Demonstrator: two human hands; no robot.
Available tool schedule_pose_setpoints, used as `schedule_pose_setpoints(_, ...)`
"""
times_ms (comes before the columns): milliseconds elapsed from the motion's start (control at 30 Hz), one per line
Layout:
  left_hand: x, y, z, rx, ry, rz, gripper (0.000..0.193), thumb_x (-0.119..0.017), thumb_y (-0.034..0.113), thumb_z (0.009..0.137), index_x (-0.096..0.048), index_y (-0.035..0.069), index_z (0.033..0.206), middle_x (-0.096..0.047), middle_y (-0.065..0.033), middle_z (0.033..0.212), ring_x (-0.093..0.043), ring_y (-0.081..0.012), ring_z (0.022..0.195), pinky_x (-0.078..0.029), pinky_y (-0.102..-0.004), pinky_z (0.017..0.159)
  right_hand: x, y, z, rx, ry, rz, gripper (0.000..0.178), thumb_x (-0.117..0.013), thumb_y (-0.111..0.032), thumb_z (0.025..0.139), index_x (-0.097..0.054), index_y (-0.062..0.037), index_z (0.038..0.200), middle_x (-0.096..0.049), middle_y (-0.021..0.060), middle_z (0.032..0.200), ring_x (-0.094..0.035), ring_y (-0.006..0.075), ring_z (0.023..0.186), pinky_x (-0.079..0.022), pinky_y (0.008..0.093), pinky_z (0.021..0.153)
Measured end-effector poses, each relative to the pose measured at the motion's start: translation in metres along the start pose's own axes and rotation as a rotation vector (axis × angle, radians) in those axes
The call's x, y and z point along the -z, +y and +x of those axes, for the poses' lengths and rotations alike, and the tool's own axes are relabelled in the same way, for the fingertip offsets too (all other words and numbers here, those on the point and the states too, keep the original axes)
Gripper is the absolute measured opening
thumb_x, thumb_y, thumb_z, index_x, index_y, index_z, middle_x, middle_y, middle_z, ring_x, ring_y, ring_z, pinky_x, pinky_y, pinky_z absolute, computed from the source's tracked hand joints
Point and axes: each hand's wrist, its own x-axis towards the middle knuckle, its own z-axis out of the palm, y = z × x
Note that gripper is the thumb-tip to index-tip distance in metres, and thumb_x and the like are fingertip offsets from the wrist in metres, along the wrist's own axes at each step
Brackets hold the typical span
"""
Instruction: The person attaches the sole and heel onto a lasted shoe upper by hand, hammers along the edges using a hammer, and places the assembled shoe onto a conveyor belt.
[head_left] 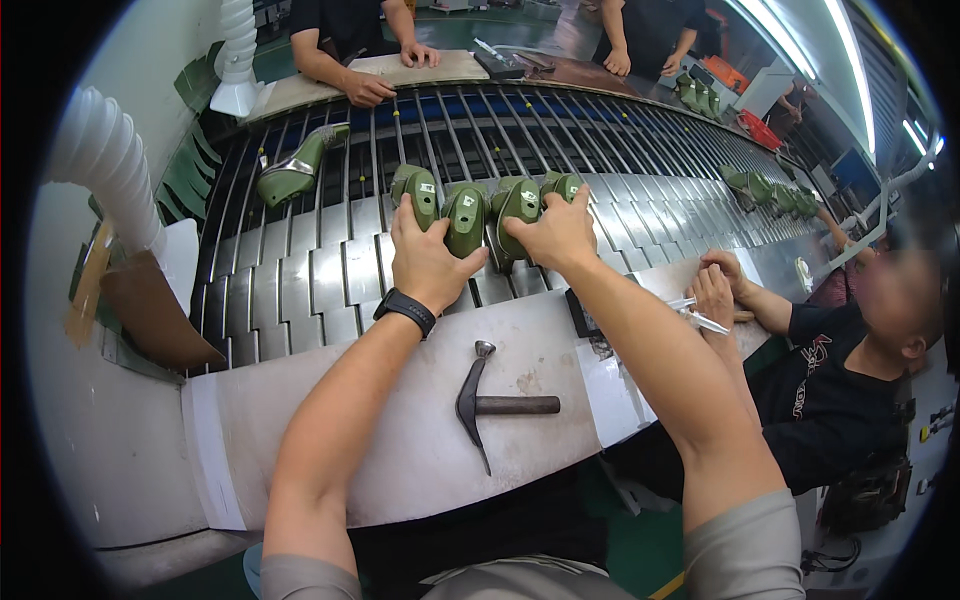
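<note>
Several green shoe lasts [465,222] stand in a row on the slatted metal conveyor before me, heels up, each with a dark hole in its top. My left hand [432,258] is closed round the left pair, fingers on the outer last [415,190] and thumb at the lower edge of the second. My right hand [555,232] grips the right pair, its thumb over the inner last [519,205] and its fingers at the outer one [563,185]. The lasts' undersides are hidden. A hammer [515,405] with a curved dark head lies on the pale bench ledge [380,440] between my forearms.
A green last with a silvery shoe upper [293,175] lies on the rollers at the far left. White flexible ducts [110,160] hang beside it. More green lasts [770,193] sit at the conveyor's right. A person [830,370] works close on my right; other people stand across the conveyor.
</note>
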Motion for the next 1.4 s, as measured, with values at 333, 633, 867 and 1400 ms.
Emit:
schedule_pose_setpoints(333, -0.072, 0.046, 0.048, -0.085, -0.041, -0.08, 0.068, -0.091, 0.049, 0.076, -0.08, 0.0, 0.122, -0.032, -0.0416, 0.165, -0.037, -0.0533, 0.152, -0.042, -0.0494, 0.122, 0.006, 0.061, 0.058, 0.036, 0.153, 0.016, 0.074, -0.082, -0.049, 0.086, -0.071, 0.014, 0.124, -0.032, 0.0348, 0.168, -0.045, 0.0505, 0.149, -0.048, 0.0494, 0.118)
schedule_pose_setpoints(633, -0.153, 0.103, 0.104, -0.102, -0.134, -0.133, 0.073, -0.089, 0.055, 0.078, -0.078, 0.003, 0.128, -0.028, -0.0429, 0.166, -0.032, -0.0564, 0.154, -0.041, -0.0494, 0.123, 0.032, 0.138, 0.14, 0.026, 0.206, -0.159, 0.081, -0.081, -0.061, 0.085, -0.074, 0.0089, 0.126, -0.043, 0.0372, 0.162, -0.063, 0.0479, 0.133, -0.053, 0.0496, 0.111)
schedule_pose_setpoints(867, -0.206, 0.136, 0.141, -0.105, -0.185, -0.08, 0.077, -0.085, 0.057, 0.083, -0.072, 0.002, 0.136, -0.025, -0.0417, 0.168, -0.024, -0.0612, 0.157, -0.045, -0.0526, 0.121, 0.041, 0.173, 0.201, 0.003, 0.166, -0.257, 0.079, -0.08, -0.061, 0.086, -0.075, 0.0077, 0.124, -0.043, 0.0391, 0.162, -0.066, 0.0471, 0.13, -0.056, 0.0494, 0.108)
schedule_pose_setpoints(1400, -0.181, 0.124, 0.127, -0.281, -0.182, -0.197, 0.073, -0.085, 0.043, 0.087, -0.06, 0.004, 0.143, -0.021, -0.0353, 0.172, -0.023, -0.0498, 0.162, -0.039, -0.0689, 0.119, 0.081, 0.145, 0.174, 0.434, 0.407, -0.449, 0.047, -0.076, -0.035, 0.094, -0.073, 0.0063, 0.116, -0.055, 0.0342, 0.152, -0.057, 0.0472, 0.136, -0.048, 0.0525, 0.113)
